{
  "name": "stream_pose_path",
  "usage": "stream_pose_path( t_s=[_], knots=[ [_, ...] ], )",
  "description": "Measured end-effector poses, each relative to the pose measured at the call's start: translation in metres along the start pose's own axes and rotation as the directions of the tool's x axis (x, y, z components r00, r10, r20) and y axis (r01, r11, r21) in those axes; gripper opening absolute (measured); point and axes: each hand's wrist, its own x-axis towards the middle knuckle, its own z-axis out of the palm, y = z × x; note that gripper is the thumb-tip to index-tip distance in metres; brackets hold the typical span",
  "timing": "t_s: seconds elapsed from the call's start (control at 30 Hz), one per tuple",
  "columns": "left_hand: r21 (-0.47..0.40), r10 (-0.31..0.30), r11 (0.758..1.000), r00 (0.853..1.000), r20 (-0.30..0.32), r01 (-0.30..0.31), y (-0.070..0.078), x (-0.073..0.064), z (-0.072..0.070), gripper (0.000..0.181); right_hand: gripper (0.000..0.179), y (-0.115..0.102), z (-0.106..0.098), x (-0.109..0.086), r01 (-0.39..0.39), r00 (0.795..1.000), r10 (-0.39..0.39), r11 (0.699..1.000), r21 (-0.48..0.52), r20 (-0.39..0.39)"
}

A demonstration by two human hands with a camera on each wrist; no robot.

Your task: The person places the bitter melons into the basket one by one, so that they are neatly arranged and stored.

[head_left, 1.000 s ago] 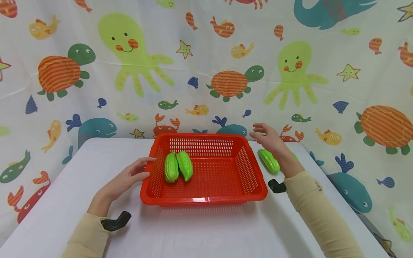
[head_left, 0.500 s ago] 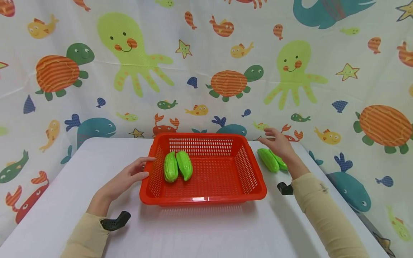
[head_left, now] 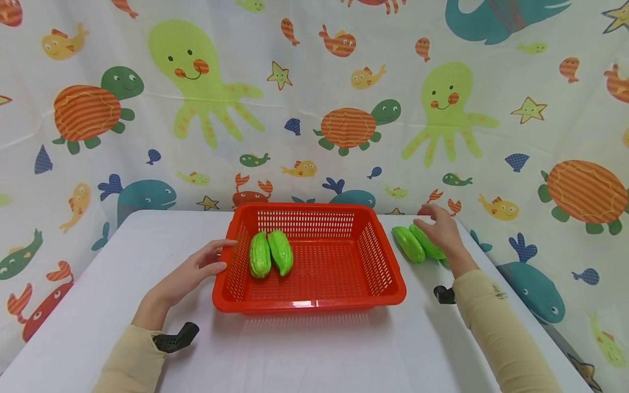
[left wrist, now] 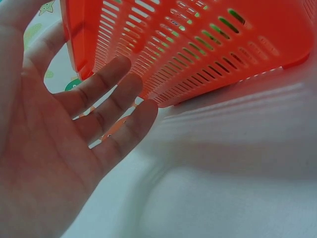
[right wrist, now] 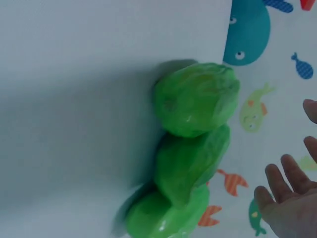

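A red plastic basket with slotted walls stands on the white table. Two bright green ribbed gourds lie side by side in its left part. My left hand is at the basket's left rim, fingers extended; the left wrist view shows its fingertips against the slotted wall. Right of the basket lie three more green gourds, bunched in a row in the right wrist view, the nearest one at the top. Over them is my right hand, fingers loosely spread and holding nothing; it partly hides the gourds.
Behind the table hangs a white curtain printed with sea animals. The table's right edge runs past my right forearm. Each wrist carries a black camera mount over a beige sleeve.
My right hand has moved right and down, from beside the basket's back right corner to over the gourds, which now show more. The left hand and basket stay put.
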Motion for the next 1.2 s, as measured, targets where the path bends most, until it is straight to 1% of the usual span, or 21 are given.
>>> stream_pose_path(
  t_s=[0.17, 0.33, 0.43, 0.5, 0.63, 0.73, 0.87, 1.0, 1.13, 1.2],
  knots=[
    [-0.009, 0.010, 1.000, 1.000, 0.000, -0.010, -0.001, 0.001, 0.000, 0.054, 0.057, 0.015, -0.001, 0.001, -0.037, 0.999, 0.037, 0.999, -0.003, 0.017],
    [-0.010, 0.014, 1.000, 1.000, 0.001, -0.014, -0.001, 0.001, 0.000, 0.054, 0.065, 0.026, -0.001, 0.002, -0.100, 0.994, 0.100, 0.995, -0.018, 0.050],
    [-0.008, 0.014, 1.000, 1.000, 0.002, -0.014, -0.002, 0.001, 0.000, 0.054, 0.068, 0.032, -0.001, 0.001, -0.118, 0.991, 0.119, 0.993, -0.015, 0.066],
    [-0.009, 0.014, 1.000, 1.000, 0.002, -0.014, -0.003, 0.001, -0.001, 0.054, 0.067, 0.035, -0.001, 0.000, -0.122, 0.990, 0.123, 0.992, -0.016, 0.073],
    [-0.004, 0.011, 1.000, 1.000, 0.002, -0.011, -0.003, 0.001, -0.001, 0.053, 0.067, 0.043, -0.001, -0.002, -0.117, 0.990, 0.121, 0.992, -0.049, 0.076],
    [-0.003, 0.000, 1.000, 1.000, -0.001, 0.000, -0.002, 0.001, -0.001, 0.053, 0.067, 0.047, -0.001, -0.003, -0.109, 0.991, 0.114, 0.992, -0.069, 0.071],
    [-0.003, 0.000, 1.000, 1.000, -0.001, 0.000, -0.002, 0.001, 0.000, 0.053, 0.067, 0.052, -0.003, -0.005, -0.110, 0.991, 0.115, 0.991, -0.071, 0.064],
    [0.006, 0.005, 1.000, 1.000, 0.001, -0.005, -0.002, 0.002, -0.001, 0.053, 0.064, 0.059, -0.005, -0.008, -0.143, 0.987, 0.148, 0.987, -0.075, 0.063],
    [0.010, -0.007, 1.000, 1.000, -0.005, 0.007, -0.003, 0.002, -0.001, 0.053, 0.061, 0.065, -0.006, -0.010, -0.170, 0.982, 0.176, 0.982, -0.087, 0.066],
    [0.008, -0.013, 1.000, 1.000, -0.007, 0.013, -0.003, 0.002, -0.001, 0.053, 0.059, 0.068, -0.006, -0.010, -0.172, 0.982, 0.178, 0.980, -0.098, 0.065]
  ],
)
